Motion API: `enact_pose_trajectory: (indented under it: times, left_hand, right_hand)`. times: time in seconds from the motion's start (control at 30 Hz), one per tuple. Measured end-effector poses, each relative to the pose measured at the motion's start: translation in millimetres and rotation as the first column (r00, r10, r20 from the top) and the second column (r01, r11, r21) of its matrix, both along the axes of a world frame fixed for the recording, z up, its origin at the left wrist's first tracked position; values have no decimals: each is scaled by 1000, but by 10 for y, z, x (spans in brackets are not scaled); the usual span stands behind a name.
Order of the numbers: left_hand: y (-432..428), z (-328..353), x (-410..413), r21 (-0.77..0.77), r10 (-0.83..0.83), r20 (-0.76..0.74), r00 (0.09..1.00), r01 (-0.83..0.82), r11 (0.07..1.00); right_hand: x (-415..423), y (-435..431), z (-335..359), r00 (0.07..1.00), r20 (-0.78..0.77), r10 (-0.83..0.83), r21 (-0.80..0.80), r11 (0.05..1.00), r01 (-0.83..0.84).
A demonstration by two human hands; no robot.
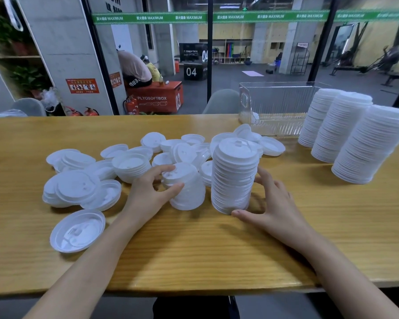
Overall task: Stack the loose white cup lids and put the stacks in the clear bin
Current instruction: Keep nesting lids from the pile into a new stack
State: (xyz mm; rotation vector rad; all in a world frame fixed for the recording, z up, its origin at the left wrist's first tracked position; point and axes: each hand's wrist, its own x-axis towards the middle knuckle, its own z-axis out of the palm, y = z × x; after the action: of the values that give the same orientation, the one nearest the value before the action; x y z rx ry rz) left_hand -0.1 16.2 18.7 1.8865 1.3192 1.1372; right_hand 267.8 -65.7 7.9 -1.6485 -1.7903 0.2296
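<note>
Here, a short stack point(187, 192) of white lids stands near the middle of the wooden table point(194, 249). The left hand point(148, 194) is curled round its upper part, thumb in front and fingers over the far rim. Just beside it, to the right, rises the tall stack point(235, 171). The right hand point(276, 203) spans its base widely, thumb at the near side and fingers behind, though the stack hides how firmly those fingers press. The step in hand is probably to join the two. Lift the short stack straight up, keep it level, and seat it squarely on the tall one while the right hand steadies the base, since so tall a column should tip easily. Loose lids point(78, 187) lie scattered to the left and behind. Three finished stacks point(341, 130) stand well to the right, outside the clear bin point(274, 104) at the far edge.
</note>
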Motion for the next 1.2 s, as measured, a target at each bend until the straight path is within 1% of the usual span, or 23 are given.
enact_pose_trajectory:
  times: [0.1, 0.17, 0.23, 0.3, 0.4, 0.47, 0.63, 0.73, 0.83, 1.2]
  left_hand:
    - [24, 42, 5, 7, 4, 32, 999, -4, 1000]
    - [27, 126, 22, 53, 11, 59, 998, -14, 998]
    - [4, 273, 77, 121, -4, 121, 993, -11, 993]
    - [-30, 438, 174, 168, -69, 160, 985, 42, 985]
    - [-75, 604, 375, 209, -183, 102, 978, 159, 965]
    - [-81, 646, 503, 212, -229, 54, 972, 213, 954]
    - [-47, 663, 684, 173, -298, -14, 955, 296, 940]
    - [-37, 657, 728, 198, -315, -80, 946, 324, 925]
    - [-32, 629, 744, 202, -320, -100, 942, 334, 921]
    - [-16, 576, 756, 214, -320, -109, 941, 337, 917]
  right_hand:
    - [32, 10, 3, 1000, -21, 15, 5, 1000, -15]
    - [44, 13, 35, 999, -47, 23, 47, 999, -21]
    - [51, 19, 91, 994, -103, 19, 132, 991, -5]
    - [44, 23, 153, 987, -156, 38, 259, 966, 4]
    - [22, 42, 213, 985, -151, 86, 430, 903, -13]
    - [20, 60, 210, 984, -147, 99, 482, 876, -16]
    - [69, 91, 127, 975, -193, 110, 501, 865, 2]
    - [96, 101, 92, 969, -221, 108, 488, 873, 14]
    - [103, 102, 80, 966, -231, 112, 482, 876, 14]
    - [66, 91, 80, 978, -143, 150, 516, 855, -56]
